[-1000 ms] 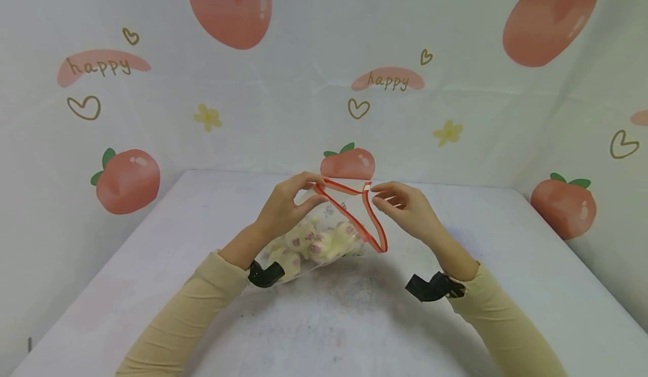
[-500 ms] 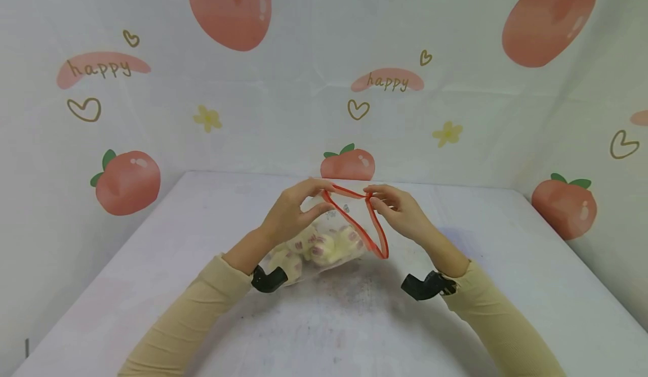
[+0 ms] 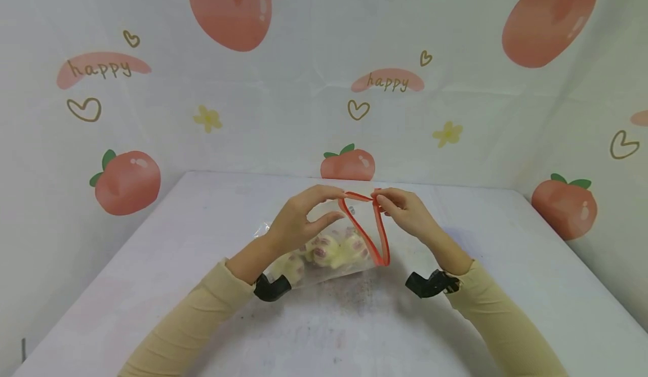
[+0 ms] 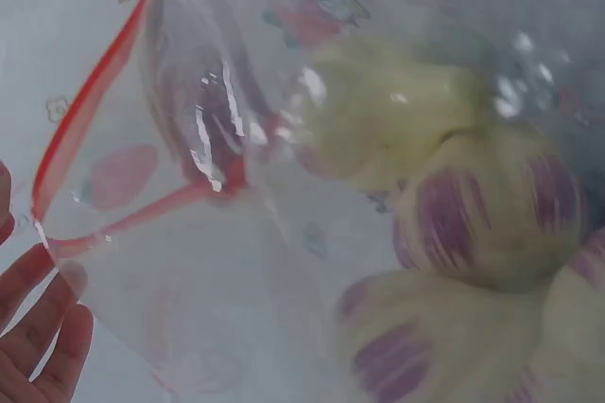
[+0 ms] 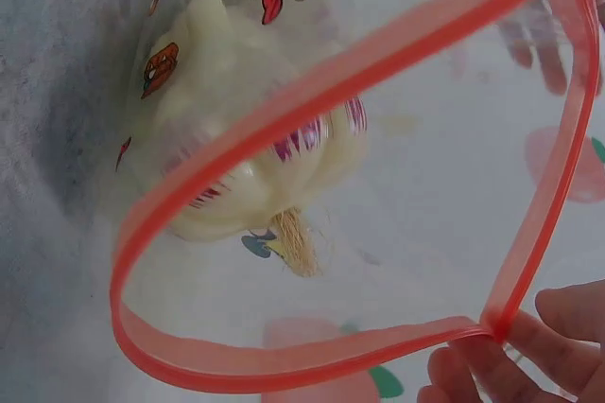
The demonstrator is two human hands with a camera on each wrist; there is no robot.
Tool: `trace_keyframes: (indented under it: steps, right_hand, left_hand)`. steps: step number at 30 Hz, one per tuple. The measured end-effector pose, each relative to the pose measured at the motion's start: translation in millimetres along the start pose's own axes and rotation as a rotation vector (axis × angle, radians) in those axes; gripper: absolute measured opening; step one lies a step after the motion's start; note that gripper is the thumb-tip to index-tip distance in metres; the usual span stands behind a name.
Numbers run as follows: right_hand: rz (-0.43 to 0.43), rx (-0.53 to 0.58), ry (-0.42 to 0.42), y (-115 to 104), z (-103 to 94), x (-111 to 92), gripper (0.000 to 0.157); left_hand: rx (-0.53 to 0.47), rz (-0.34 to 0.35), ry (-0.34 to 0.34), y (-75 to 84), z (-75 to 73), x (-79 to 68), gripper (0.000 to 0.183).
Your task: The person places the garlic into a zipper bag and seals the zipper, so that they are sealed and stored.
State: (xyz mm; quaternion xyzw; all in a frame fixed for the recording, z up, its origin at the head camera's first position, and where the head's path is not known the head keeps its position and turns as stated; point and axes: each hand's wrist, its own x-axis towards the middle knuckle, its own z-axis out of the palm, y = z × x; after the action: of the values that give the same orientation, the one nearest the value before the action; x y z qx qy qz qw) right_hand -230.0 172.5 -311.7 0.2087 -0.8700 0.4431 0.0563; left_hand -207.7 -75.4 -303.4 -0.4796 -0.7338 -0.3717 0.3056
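A clear zip-lock bag [image 3: 324, 278] with a red seal strip [image 5: 236, 143] holds several garlic bulbs [image 3: 329, 250], pale with purple streaks. Cartoon prints mark its plastic, and its mouth gapes towards the right. My right hand [image 3: 407, 211] pinches the far corner of the mouth between thumb and fingers. My left hand [image 3: 306, 216] is at the left part of the rim, thumb and fingers spread apart. In the left wrist view its fingers [image 4: 43, 327] touch the rim's corner, one fingertip seen through plastic. Part of the bag is hidden behind the left hand and forearm.
The bag rests on a white table [image 3: 354, 332] with faint stains. Behind it hangs a white backdrop [image 3: 304, 95] printed with red fruit, hearts and "happy". A black wrist mount [image 3: 270, 288] is on the left cuff, another black mount [image 3: 427, 284] on the right.
The right hand has closed on the corner of the bag's mouth. My left hand has moved right and slightly down along the rim; the bag has shifted right, and its mouth looks narrower.
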Motion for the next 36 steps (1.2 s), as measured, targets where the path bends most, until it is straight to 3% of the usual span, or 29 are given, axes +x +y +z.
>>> trace_keyframes:
  steps: [4,7,15,20,27,36]
  right_hand:
    - [0.032,-0.004,0.001,3.5,-1.6,-0.4,0.031]
    - [0.045,-0.009,-0.001,6.2,-2.6,0.2,0.032]
    - [0.087,0.011,-0.019,12.9,-4.4,2.1,0.033]
    - [0.122,0.005,-0.028,15.5,-5.1,1.2,0.035]
    - [0.169,0.016,-0.034,18.5,-6.5,1.6,0.037]
    - [0.195,0.038,-0.043,23.3,-7.6,0.7,0.039]
  left_hand:
    - [-0.036,0.061,0.004,8.3,2.6,2.2,0.034]
    - [-0.079,0.085,-0.041,15.4,7.4,2.2,0.031]
    - [-0.114,-0.056,-0.394,35.6,32.2,-9.6,0.031]
    - [-0.111,-0.076,-0.516,38.9,44.5,-14.7,0.036]
    - [-0.107,-0.099,-0.583,35.8,57.2,-23.4,0.041]
    - [-0.164,-0.188,-0.604,36.4,60.8,-28.6,0.027]
